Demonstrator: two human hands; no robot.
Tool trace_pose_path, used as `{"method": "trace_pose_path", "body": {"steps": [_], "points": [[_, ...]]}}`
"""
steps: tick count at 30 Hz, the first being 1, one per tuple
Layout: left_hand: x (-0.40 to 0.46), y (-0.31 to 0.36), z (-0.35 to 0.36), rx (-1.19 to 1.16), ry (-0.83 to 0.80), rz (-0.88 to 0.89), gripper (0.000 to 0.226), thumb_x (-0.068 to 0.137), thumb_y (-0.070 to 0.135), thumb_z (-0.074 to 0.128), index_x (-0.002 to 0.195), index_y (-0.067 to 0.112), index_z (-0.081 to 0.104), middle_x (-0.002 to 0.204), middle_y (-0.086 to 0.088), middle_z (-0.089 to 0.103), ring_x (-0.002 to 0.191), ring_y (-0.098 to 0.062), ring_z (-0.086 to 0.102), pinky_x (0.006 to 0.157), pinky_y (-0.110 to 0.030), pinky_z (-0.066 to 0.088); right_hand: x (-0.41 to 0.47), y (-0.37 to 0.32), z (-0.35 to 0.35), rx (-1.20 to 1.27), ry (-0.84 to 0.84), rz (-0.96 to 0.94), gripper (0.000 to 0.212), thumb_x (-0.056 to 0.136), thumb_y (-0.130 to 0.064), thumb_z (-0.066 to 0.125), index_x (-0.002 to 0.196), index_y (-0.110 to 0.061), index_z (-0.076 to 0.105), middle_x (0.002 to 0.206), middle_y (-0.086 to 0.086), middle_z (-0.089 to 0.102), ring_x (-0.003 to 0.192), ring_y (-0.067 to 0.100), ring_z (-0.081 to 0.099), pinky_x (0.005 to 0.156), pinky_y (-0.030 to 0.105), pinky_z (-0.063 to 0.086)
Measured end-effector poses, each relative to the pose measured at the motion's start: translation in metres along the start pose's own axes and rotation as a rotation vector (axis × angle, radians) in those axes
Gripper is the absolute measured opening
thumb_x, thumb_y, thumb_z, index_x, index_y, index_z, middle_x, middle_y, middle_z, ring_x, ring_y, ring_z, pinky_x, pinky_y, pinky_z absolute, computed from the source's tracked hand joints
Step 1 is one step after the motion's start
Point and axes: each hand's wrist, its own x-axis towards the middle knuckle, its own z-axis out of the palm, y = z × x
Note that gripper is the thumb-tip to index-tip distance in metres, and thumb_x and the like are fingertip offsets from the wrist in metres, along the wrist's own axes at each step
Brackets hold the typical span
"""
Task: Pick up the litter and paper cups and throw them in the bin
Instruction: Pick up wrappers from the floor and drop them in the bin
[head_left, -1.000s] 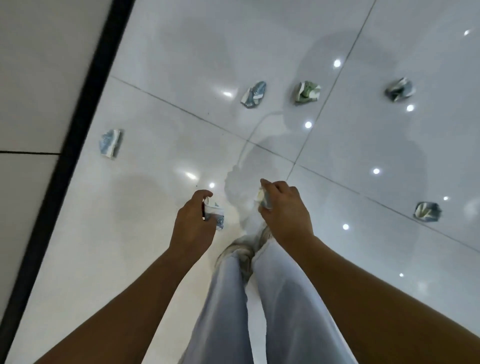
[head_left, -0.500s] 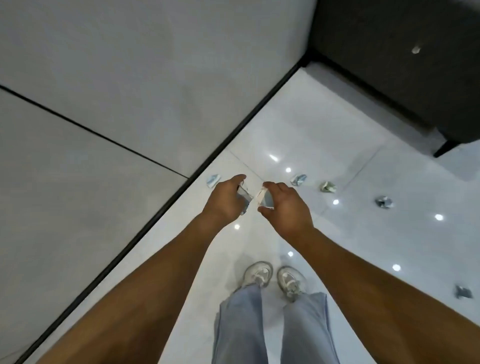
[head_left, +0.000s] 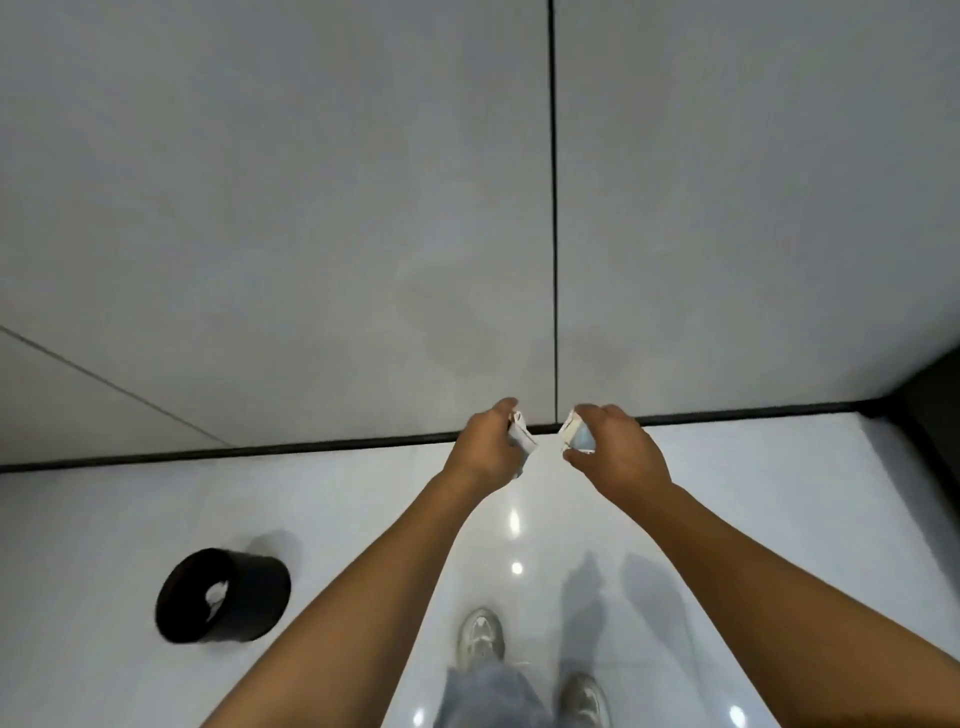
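Both arms are stretched out in front of the person, hands close together but not touching. The left hand (head_left: 485, 449) has its fingers curled around a crumpled white paper piece (head_left: 523, 439) that pokes out toward the right. The right hand (head_left: 615, 454) grips a squashed paper cup (head_left: 575, 436), whitish with a bit of blue, thumb underneath and fingers over the top. The black bin (head_left: 228, 597) sits on the glossy white floor (head_left: 130, 514) well off to the lower left, with something pale already inside it. Straight ahead is a grey panelled wall (head_left: 311, 208) with a dark skirting strip (head_left: 260, 453) along its base. Pale sneakers (head_left: 480, 636) and light trousers show at the bottom
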Motion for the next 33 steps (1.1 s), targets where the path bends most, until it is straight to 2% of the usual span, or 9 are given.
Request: {"method": "trace_pose_path", "body": {"steps": [2,4,7,16,20,24,27,30,33], "points": [[-0.021,-0.025,-0.029,-0.064,0.085,-0.054,0.049,0.086,0.006,0.055,0.132,0.018,0.045,0.120,-0.007,0.057,0.090,-0.021,0.057,0.067,-0.023,0.045,0.002,-0.039,0.009,-0.041,-0.032,-0.087,0.055,0.085,-0.031,0.069,0.135,-0.021,0.048,0.123,0.006,0.055,0.109,0.024,0.055,0.085,0.034,0.048],[-0.045,-0.058,-0.056,-0.123,0.173,-0.102,0.028,0.083,0.003,0.052,0.106,0.019,0.051,0.103,-0.007,0.060,0.078,-0.019,0.055,0.063,-0.024,0.046,0.000,-0.081,0.027,-0.090,-0.068,-0.186,0.053,0.085,-0.032,0.068,0.133,-0.022,0.048,0.121,0.005,0.055,0.107,0.024,0.055,0.084,0.034,0.049],[-0.080,-0.108,-0.090,-0.189,0.286,-0.178,0.032,0.081,-0.001,0.054,0.089,0.028,0.046,0.093,-0.002,0.057,0.076,-0.018,0.054,0.057,-0.019,0.045,-0.005,-0.144,0.057,-0.152,-0.123,-0.312,0.050,0.086,-0.034,0.067,0.131,-0.022,0.048,0.119,0.005,0.055,0.105,0.023,0.056,0.083,0.036,0.051],[-0.184,-0.285,-0.179,-0.324,0.514,-0.427,0.051,0.086,0.003,0.055,0.134,0.017,0.046,0.114,-0.006,0.060,0.092,-0.022,0.061,0.066,-0.026,0.051,-0.048,-0.331,0.184,-0.204,-0.316,-0.581,0.053,0.086,-0.034,0.067,0.133,-0.019,0.048,0.125,0.007,0.055,0.110,0.025,0.057,0.088,0.034,0.050],[-0.226,-0.357,-0.216,-0.300,0.583,-0.457,0.044,0.087,0.003,0.053,0.129,0.014,0.050,0.103,0.000,0.058,0.082,-0.013,0.052,0.053,-0.003,0.038,-0.070,-0.399,0.243,-0.211,-0.374,-0.646,0.054,0.086,-0.033,0.068,0.134,-0.018,0.049,0.128,0.006,0.054,0.112,0.024,0.057,0.090,0.033,0.050],[-0.261,-0.412,-0.240,-0.324,0.614,-0.510,0.042,0.085,0.001,0.054,0.124,0.016,0.055,0.101,-0.003,0.061,0.094,-0.023,0.058,0.075,-0.019,0.044,-0.089,-0.448,0.289,-0.231,-0.451,-0.695,0.052,0.086,-0.032,0.067,0.133,-0.018,0.049,0.126,0.007,0.053,0.112,0.024,0.055,0.089,0.033,0.049],[-0.276,-0.453,-0.251,-0.342,0.671,-0.534,0.037,0.078,-0.005,0.053,0.099,0.025,0.059,0.078,0.005,0.056,0.072,-0.017,0.052,0.055,-0.011,0.037,-0.096,-0.474,0.317,-0.239,-0.503,-0.713,0.049,0.086,-0.030,0.066,0.131,-0.018,0.050,0.124,0.007,0.053,0.111,0.025,0.055,0.089,0.036,0.051],[-0.279,-0.491,-0.259,-0.395,0.698,-0.602,0.049,0.079,-0.003,0.057,0.121,0.021,0.058,0.083,0.005,0.057,0.070,-0.013,0.054,0.056,-0.015,0.039,-0.092,-0.496,0.346,-0.263,-0.555,-0.719,0.053,0.087,-0.030,0.066,0.135,-0.018,0.047,0.126,0.007,0.052,0.114,0.025,0.054,0.092,0.036,0.049],[-0.271,-0.522,-0.267,-0.427,0.716,-0.637,0.052,0.079,-0.001,0.062,0.128,0.015,0.056,0.083,0.007,0.057,0.068,-0.009,0.054,0.051,-0.005,0.035,-0.073,-0.515,0.375,-0.293,-0.595,-0.723,0.053,0.087,-0.030,0.065,0.135,-0.019,0.046,0.126,0.007,0.051,0.115,0.026,0.053,0.093,0.035,0.049]]}}
